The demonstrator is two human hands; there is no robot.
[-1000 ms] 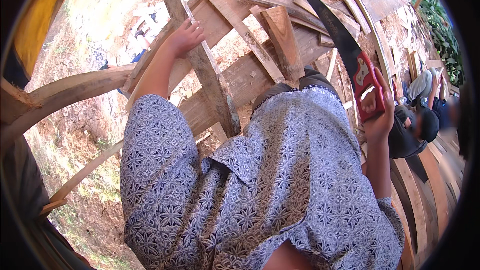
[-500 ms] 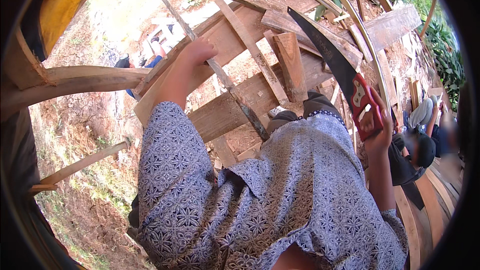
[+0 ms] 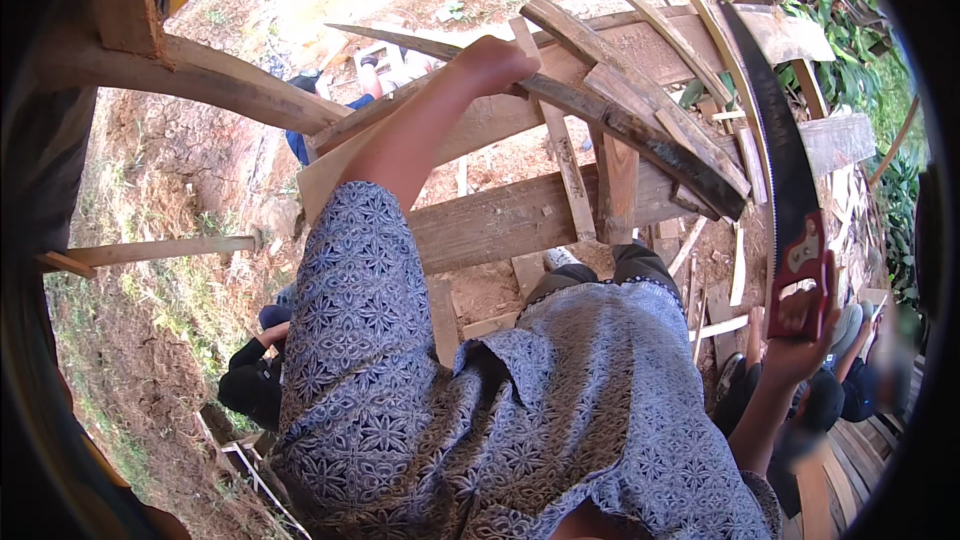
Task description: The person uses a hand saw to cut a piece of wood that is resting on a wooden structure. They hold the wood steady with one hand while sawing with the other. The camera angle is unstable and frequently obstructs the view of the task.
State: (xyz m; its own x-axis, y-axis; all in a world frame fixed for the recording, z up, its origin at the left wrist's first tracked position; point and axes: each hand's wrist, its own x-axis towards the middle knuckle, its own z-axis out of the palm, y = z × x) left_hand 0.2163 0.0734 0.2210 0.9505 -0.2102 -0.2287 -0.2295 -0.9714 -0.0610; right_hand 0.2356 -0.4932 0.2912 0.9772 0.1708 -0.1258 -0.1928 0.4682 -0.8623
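Note:
My left hand (image 3: 496,64) is closed round a long, dark, weathered wooden strip (image 3: 640,135). The strip lies slantwise across the planks, its pointed end to the left and its blunt end to the right. In my right hand (image 3: 803,348) is a handsaw (image 3: 782,120) with a red handle and a dark blade. The blade points up and away from me, clear of the strip in my left hand. A short thick wood block (image 3: 617,185) stands against the wide plank (image 3: 490,223) in front of my legs.
Several loose boards (image 3: 575,25) are piled at the far side. A beam (image 3: 230,90) runs in from the left, and a thinner post (image 3: 165,248) sticks out below it. People sit nearby, one in dark clothes (image 3: 255,380) at left, others at right. Green leaves (image 3: 850,70) grow at far right.
The strip in my left hand has swung from steep to flatter, its near end going right and up. My right hand has moved right and down, the saw now more upright.

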